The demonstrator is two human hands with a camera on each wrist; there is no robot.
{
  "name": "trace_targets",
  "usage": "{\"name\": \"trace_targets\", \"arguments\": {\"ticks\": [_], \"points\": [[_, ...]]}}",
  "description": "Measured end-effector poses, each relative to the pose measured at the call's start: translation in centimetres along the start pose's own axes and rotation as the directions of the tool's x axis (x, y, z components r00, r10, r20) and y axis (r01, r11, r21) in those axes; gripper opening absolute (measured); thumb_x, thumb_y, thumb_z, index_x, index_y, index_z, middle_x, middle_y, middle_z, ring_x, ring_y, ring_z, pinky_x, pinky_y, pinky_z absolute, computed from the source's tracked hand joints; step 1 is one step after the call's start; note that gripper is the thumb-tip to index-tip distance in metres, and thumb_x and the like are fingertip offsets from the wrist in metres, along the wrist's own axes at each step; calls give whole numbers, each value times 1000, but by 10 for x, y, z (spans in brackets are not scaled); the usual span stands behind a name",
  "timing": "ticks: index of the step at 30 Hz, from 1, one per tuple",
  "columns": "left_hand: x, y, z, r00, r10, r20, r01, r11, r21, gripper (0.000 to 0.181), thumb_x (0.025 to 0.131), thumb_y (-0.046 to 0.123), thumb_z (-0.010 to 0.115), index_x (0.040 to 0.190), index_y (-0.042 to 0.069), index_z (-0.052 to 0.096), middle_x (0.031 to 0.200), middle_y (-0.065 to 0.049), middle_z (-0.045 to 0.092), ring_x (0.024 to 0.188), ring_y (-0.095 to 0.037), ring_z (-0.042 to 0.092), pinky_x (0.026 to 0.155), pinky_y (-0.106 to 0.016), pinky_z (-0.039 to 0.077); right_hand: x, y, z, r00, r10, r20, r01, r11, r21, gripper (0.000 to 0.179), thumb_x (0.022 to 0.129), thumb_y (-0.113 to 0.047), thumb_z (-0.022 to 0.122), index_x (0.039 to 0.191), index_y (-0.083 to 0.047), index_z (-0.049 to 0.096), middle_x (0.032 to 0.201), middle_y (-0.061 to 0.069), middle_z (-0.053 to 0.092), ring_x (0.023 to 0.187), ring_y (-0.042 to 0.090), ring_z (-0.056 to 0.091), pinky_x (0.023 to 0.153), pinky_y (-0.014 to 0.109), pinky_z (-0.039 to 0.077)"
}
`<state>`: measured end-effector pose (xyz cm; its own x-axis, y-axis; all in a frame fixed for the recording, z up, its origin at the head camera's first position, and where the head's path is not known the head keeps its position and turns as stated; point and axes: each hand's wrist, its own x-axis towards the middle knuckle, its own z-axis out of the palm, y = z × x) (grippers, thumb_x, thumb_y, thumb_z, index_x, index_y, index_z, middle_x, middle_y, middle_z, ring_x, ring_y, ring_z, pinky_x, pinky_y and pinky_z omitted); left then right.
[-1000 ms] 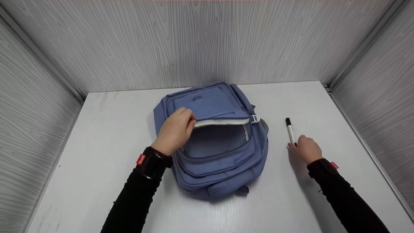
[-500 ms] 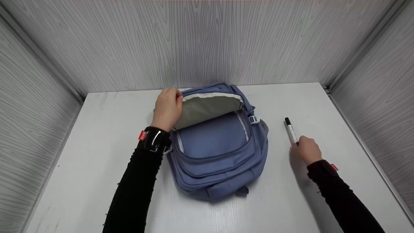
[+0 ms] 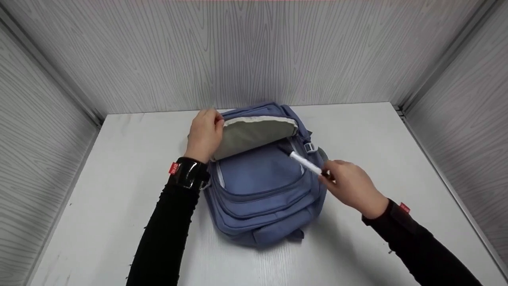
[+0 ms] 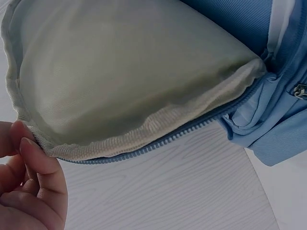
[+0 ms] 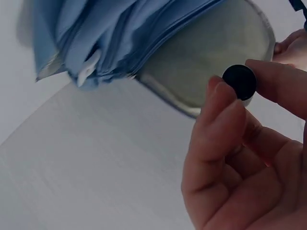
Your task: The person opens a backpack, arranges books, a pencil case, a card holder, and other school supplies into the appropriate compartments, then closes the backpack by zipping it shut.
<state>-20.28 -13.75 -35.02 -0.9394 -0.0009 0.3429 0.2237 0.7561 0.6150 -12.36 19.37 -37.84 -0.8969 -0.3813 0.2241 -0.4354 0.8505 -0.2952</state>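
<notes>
A blue backpack (image 3: 262, 171) lies on the white table with its front flap (image 3: 254, 135) folded back, showing a grey-beige lining. At the flap's upper left edge, my left hand (image 3: 204, 133) pinches the zippered rim between thumb and finger. The left wrist view shows those fingers (image 4: 41, 158) on the cream binding beside the blue zipper teeth. Over the right part of the backpack, my right hand (image 3: 351, 184) pinches a white marker (image 3: 305, 162) near its rear end, the black cap pointing up and left. In the right wrist view the marker's black end (image 5: 239, 82) faces the camera.
A white buckle (image 3: 311, 147) sits on the backpack's right side strap. Grey wood-grain panels (image 3: 254, 51) rise behind and at both sides of the white tabletop (image 3: 131, 190).
My left hand has lifted the flap up and back, then held it there. My right hand has picked the marker up off the table and carried it left over the backpack.
</notes>
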Motion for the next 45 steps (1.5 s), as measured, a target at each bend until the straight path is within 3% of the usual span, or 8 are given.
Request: {"name": "trace_targets", "arguments": {"ticks": [4, 7, 15, 23, 29, 33, 38, 45], "points": [[-2, 0, 0, 1000, 16, -3, -16, 1000, -8, 14, 98, 6, 56, 100, -7, 62, 102, -24, 62, 99, -37, 60, 89, -47, 48, 26, -22, 21, 994, -111, -1, 111, 993, -45, 11, 84, -8, 74, 81, -4, 64, 73, 10, 64, 66, 22, 61, 58, 39, 50], [-6, 1, 1, 1000, 28, 3, -28, 999, -14, 14, 99, 6, 55, 100, -6, 62, 103, -24, 62, 99, -37, 60, 89, -46, 49, 48, -30, 38, 991, -134, 23, 136, 987, -84, 13, 84, -10, 74, 78, -4, 64, 73, 11, 65, 67, 28, 65, 59, 43, 53], [-13, 6, 2, 998, 68, -1, -68, 997, -46, 14, 99, 6, 55, 99, -6, 62, 99, -23, 61, 96, -37, 60, 86, -46, 49, 84, -37, 62, 997, -25, 74, 32, 994, -104, 18, 83, -7, 70, 68, -3, 61, 72, 16, 68, 72, 36, 69, 64, 52, 55], [-16, 8, 2, 992, 121, -30, -123, 991, -57, 12, 97, 5, 57, 96, -6, 62, 96, -23, 62, 92, -37, 61, 86, -46, 50, 93, -34, 74, 998, 32, 60, -26, 994, -105, 21, 86, -15, 74, 77, 0, 63, 85, 23, 70, 83, 42, 70, 73, 55, 55], [-24, 7, 3, 991, 131, -18, -132, 989, -66, 12, 98, 5, 57, 96, -5, 63, 97, -22, 62, 91, -35, 62, 83, -45, 51, 75, -22, 65, 994, -74, -82, 64, 990, -125, 26, 85, -25, 77, 81, -2, 63, 81, 19, 65, 76, 38, 66, 66, 52, 54], [-38, 8, 5, 988, 154, 1, -154, 986, -68, 11, 98, 6, 57, 96, -3, 63, 96, -19, 62, 88, -32, 63, 78, -43, 53, 55, -5, 52, 979, -118, -165, 100, 988, -116, 21, 85, -10, 72, 70, -5, 58, 69, 13, 60, 62, 31, 61, 55, 47, 49], [-68, 11, 12, 977, 213, 19, -212, 977, -34, 8, 97, 7, 59, 93, 1, 62, 92, -14, 61, 83, -25, 61, 74, -38, 52, 50, 30, 39, 983, -27, -184, 8, 994, -106, 21, 85, -7, 66, 66, -5, 57, 63, 10, 57, 54, 26, 55, 50, 43, 45], [-117, 5, 32, 958, 274, 80, -276, 961, 12, 6, 97, 9, 60, 94, 5, 62, 92, -8, 58, 78, -18, 60, 70, -31, 54, 80, 73, 40, 985, 171, -30, -173, 983, -57, 19, 92, -14, 62, 94, 3, 69, 86, 22, 67, 78, 37, 64, 68, 52, 51]]}}
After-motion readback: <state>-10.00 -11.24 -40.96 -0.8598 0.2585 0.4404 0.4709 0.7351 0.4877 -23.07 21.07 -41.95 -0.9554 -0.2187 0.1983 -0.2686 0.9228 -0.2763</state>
